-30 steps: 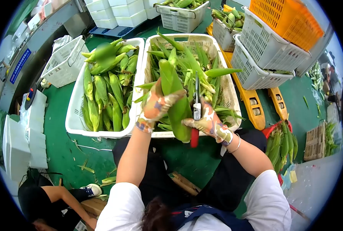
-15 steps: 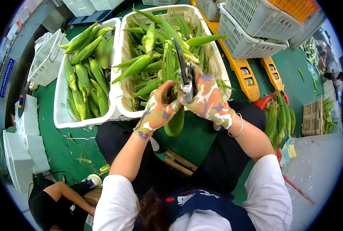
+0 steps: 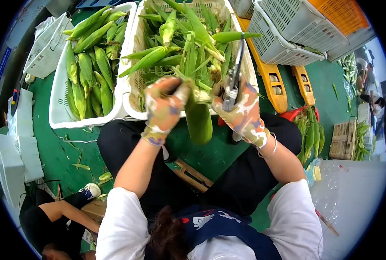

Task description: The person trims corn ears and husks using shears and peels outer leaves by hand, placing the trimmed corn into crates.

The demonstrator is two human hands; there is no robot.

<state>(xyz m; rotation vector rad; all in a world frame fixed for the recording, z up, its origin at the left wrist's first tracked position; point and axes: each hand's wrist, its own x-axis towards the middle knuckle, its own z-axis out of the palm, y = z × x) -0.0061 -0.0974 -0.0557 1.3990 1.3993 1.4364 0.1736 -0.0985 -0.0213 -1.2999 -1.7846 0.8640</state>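
My left hand point(image 3: 165, 106), in a camouflage-patterned glove, is closed at the top of a green ear of corn point(image 3: 199, 123). The ear hangs between my hands with its pale cut end up, in front of the white crate's near rim. In my right hand point(image 3: 240, 106), gloved alike, are black and silver pruning shears point(image 3: 233, 78), their long dark part pointing up and away. They are just right of the ear's pale end; whether they touch it I cannot tell. Behind both hands, a white crate point(image 3: 130, 93) holds loose husks and leafy corn point(image 3: 156, 56).
A second white crate point(image 3: 54, 102) full of corn ears stands at left. Stacked grey crates point(image 3: 269, 41) rest on a yellow pallet jack point(image 3: 273, 89) at right. A red container point(image 3: 290, 113) holds more corn beside my knee. Another person's arm point(image 3: 73, 214) shows at lower left.
My hands have moved apart, the left one to the left and the right one slightly right with the shears. The ear's pale end now shows between them. The view has shifted slightly.
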